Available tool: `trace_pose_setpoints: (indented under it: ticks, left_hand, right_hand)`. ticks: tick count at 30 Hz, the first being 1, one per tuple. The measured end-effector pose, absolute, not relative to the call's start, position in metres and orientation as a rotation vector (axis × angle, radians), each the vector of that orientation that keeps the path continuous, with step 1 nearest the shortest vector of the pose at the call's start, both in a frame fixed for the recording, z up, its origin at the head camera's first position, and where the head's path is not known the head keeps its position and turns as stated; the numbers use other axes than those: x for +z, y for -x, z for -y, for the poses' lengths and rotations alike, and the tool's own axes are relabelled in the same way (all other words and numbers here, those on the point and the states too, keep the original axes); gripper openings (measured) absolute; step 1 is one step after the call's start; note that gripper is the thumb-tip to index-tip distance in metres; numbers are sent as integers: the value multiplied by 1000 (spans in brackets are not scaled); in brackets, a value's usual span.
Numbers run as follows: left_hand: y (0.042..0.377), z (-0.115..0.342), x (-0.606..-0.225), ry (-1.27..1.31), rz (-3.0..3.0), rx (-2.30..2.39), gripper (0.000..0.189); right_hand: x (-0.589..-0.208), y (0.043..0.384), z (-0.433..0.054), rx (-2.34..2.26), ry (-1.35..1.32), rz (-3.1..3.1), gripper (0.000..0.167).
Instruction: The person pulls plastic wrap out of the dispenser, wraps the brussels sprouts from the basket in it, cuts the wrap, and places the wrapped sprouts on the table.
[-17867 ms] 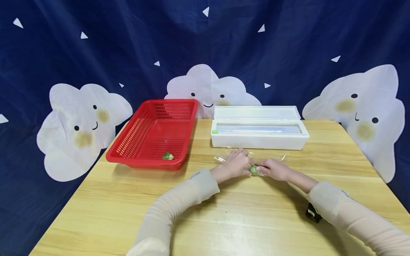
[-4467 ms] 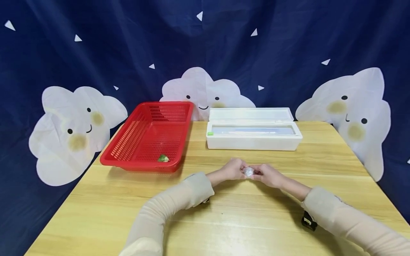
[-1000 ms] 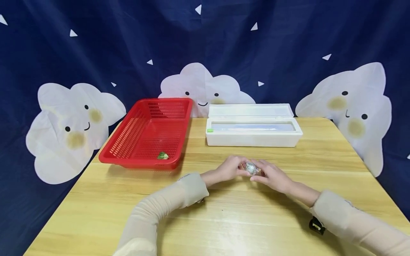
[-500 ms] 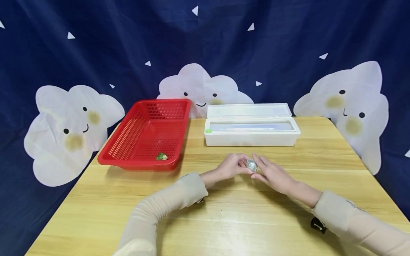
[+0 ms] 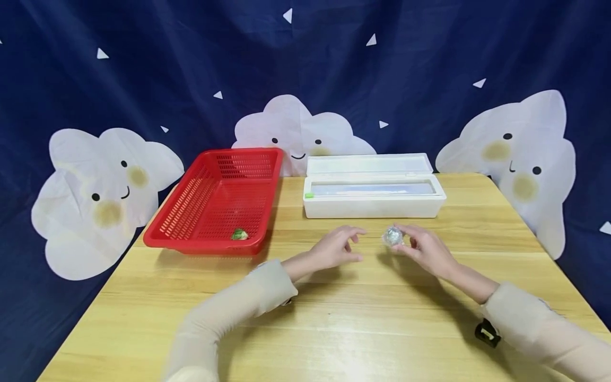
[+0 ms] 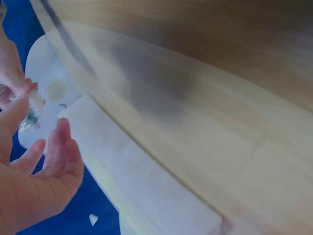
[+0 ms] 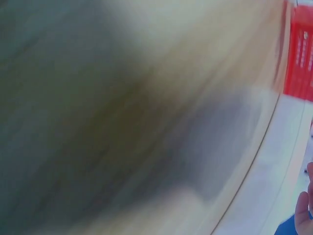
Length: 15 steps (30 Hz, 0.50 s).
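My right hand (image 5: 428,253) pinches a small round bundle in clear plastic film (image 5: 393,236) between thumb and fingers, raised above the table. The film shines silvery; in the left wrist view a green patch shows through the wrapped bundle (image 6: 33,116). To the left, my left hand (image 5: 334,248) is apart from it, with fingers spread and loosely bent around nothing. The left wrist view has this left hand (image 6: 46,183) close up, palm turned toward the bundle. Only fingertips of a hand (image 7: 304,213) show at the right wrist view's edge.
A red perforated basket (image 5: 212,245) stands at left with a small green-and-white vegetable (image 5: 239,234) inside. Behind the hands is a long white film dispenser box (image 5: 374,208), its lid (image 5: 367,164) raised. Both stand on the wooden table (image 5: 305,339), before a dark blue cloud-patterned curtain (image 5: 191,63).
Earlier, both hands worked film around a green round thing. Half a second ago the left hand still held the bundle; now it has let go, and the right hand has carried it rightward.
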State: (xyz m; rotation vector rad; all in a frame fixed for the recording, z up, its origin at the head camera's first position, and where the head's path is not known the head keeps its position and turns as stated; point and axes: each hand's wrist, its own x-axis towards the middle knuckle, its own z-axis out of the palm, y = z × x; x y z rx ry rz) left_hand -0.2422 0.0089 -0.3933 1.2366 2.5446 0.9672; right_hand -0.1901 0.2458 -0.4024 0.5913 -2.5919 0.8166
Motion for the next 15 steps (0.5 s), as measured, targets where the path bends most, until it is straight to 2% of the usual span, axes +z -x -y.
trace_pose_setpoints:
  ticks: [9,15]
  left_hand:
    - [219,46,-378,-1308,-2687,831,59]
    - [206,72,-371,-1241,-2742,889,58]
  right_hand:
    - [-389,199,-292,868,-382,2735,40]
    - [-388,203,-330,859,-262,2849,43]
